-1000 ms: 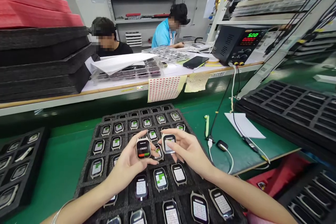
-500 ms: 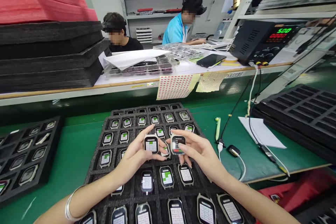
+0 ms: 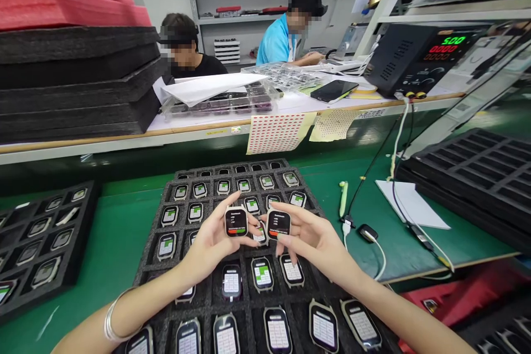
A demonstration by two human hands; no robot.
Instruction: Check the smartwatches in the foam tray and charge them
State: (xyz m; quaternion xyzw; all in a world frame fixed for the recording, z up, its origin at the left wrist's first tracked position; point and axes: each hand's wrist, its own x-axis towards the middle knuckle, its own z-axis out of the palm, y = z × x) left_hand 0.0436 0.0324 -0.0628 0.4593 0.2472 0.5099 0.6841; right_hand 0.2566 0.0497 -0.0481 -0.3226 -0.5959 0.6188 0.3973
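My left hand point(image 3: 211, 243) is closed round a smartwatch body point(image 3: 236, 222) whose dark screen shows text and a red bar. My right hand point(image 3: 309, 240) grips a second smartwatch body point(image 3: 278, 224) with a similar dark screen, held beside the first. Both hover above a black foam tray point(image 3: 157, 265) on the green bench; its pockets hold several watch bodies with lit white and green screens.
Another black foam tray point(image 3: 41, 243) with watch bodies lies at the left. Stacked empty trays point(image 3: 477, 171) sit at the right, near a white paper point(image 3: 410, 204), cables and a charging puck point(image 3: 367, 232). A power supply point(image 3: 418, 58) and two seated people are across the bench.
Both watch screens switched from white grid displays to dark screens with text and a red bar. My hands stayed together over the tray; the camera shifted slightly.
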